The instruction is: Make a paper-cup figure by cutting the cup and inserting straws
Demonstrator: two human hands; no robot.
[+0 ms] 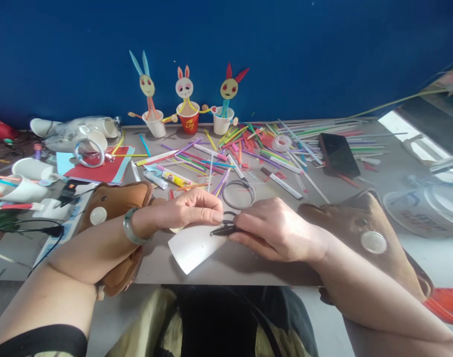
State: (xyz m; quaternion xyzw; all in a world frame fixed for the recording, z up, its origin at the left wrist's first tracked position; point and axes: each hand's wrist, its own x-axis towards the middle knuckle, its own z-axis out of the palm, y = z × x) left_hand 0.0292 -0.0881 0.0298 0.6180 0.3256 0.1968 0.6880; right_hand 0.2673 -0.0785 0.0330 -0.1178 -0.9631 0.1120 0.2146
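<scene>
My right hand (274,230) is closed around a slim black tool (225,230), its tip pointing left. Dark loops show beside the fingers, so it may be small scissors, but the hand hides most of it. My left hand (196,208) is pinched just left of the loops; whatever sits between its fingertips is too small to make out. Below both hands a white paper cup (194,248) lies on its side on the grey table (166,267), touching or just under the tool's tip.
Three bunny figures in paper cups (189,121) stand along the blue wall (286,54). Colourful sticks and markers (196,161) litter the table, with a tape roll (282,143) and phone (339,154). Brown cushions (116,208) lie under my forearms. Cables and cups (23,188) crowd the left.
</scene>
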